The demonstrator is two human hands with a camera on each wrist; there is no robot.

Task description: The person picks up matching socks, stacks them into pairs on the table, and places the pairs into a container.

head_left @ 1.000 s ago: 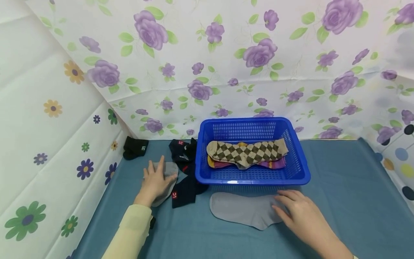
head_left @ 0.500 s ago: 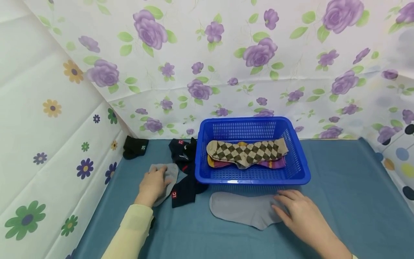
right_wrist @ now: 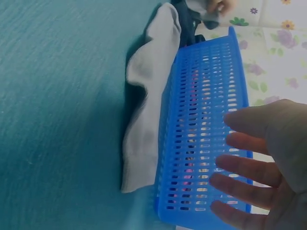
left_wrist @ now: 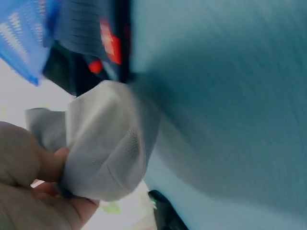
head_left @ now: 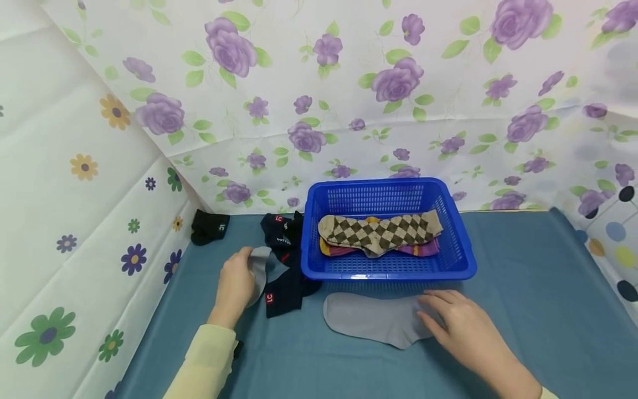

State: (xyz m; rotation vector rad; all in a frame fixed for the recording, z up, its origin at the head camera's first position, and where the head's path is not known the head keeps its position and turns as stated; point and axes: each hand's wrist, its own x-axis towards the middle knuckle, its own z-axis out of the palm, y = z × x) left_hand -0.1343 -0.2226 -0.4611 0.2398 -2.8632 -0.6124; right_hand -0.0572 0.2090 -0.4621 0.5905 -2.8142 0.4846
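Observation:
My left hand (head_left: 235, 284) pinches a grey sock (head_left: 258, 275) between thumb and fingers. In the left wrist view this grey sock (left_wrist: 108, 143) is bent over and partly lifted off the cloth. A second grey sock (head_left: 376, 318) lies flat in front of the basket, its toe pointing left. Over that sock's right end hovers my right hand (head_left: 461, 330). The right wrist view shows the right hand (right_wrist: 259, 167) with its fingers spread and nothing in them, apart from the grey sock (right_wrist: 151, 100) below.
A blue plastic basket (head_left: 389, 275) holds a diamond-patterned sock (head_left: 379, 233) on top of colourful ones. Several dark socks (head_left: 284, 293) lie along its left side. One black sock (head_left: 209, 227) sits at the back left. Floral sheets (head_left: 279, 100) enclose the blue cloth (head_left: 523, 288).
My left hand came down on the left grey sock, its spread fingers closed on it, and its edge is now raised. The right hand has stayed over the other grey sock.

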